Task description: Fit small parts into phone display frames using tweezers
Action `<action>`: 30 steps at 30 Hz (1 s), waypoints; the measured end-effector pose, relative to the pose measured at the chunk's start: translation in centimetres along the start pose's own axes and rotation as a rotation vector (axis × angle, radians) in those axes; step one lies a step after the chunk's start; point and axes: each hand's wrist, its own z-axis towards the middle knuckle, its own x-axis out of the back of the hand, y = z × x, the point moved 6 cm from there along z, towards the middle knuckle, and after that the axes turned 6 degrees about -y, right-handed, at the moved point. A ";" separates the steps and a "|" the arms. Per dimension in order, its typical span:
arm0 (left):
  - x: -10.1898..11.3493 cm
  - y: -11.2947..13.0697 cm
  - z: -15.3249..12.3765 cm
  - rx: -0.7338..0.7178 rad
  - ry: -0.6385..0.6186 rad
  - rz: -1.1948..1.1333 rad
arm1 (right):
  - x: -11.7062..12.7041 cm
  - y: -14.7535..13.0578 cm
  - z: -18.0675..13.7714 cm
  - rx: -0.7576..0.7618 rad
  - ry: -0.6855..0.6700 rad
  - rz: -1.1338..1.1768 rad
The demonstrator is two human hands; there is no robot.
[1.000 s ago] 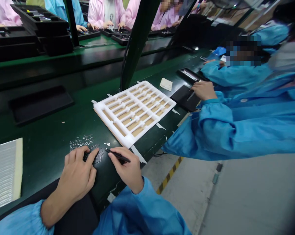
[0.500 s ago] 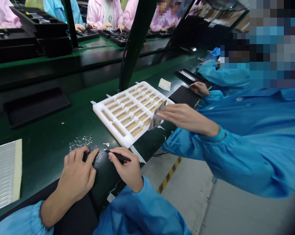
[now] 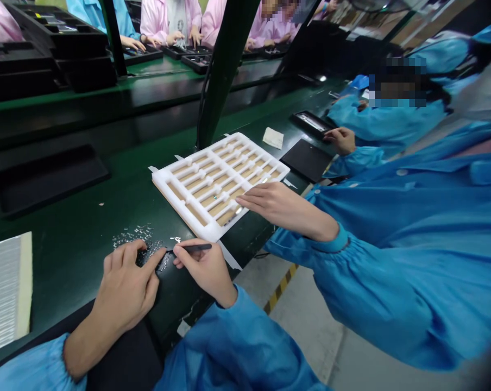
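Note:
My left hand (image 3: 125, 290) rests on the green table with its fingers apart, beside a scatter of tiny shiny metal parts (image 3: 133, 234). Its index fingertip is at the tip of black tweezers (image 3: 199, 247), which my right hand (image 3: 207, 269) grips between thumb and fingers. Whether the tip pinches a part is too small to tell. A few separate bright pieces (image 3: 175, 239) lie just above the tweezers. Beyond my right hand sits a white foam tray (image 3: 179, 205) with slots over a brown base.
A co-worker's hand (image 3: 286, 209) reaches over the foam tray's right side. A sheet with silvery strips (image 3: 3, 293) lies at left, below a black tray (image 3: 50, 179). A dark post (image 3: 225, 70) rises behind; a black plate (image 3: 306, 160) lies at right.
My right hand has moved slightly left and up, bringing the tweezers' tip to my left index finger. The co-worker's hand has lowered a grey flat piece toward the foam tray.

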 end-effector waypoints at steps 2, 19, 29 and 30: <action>0.0 0.0 0.0 -0.001 -0.008 0.002 | 0.0 0.0 0.0 -0.009 -0.003 -0.007; 0.0 0.1 0.1 -0.016 -0.014 0.042 | 0.1 -0.4 -0.4 0.001 0.050 -0.020; 0.0 0.0 0.0 -0.005 -0.003 0.018 | 1.3 -1.0 -3.1 0.236 0.244 -0.273; 0.0 0.0 0.0 -0.003 0.001 0.017 | 1.2 -1.0 -3.0 0.245 0.232 -0.295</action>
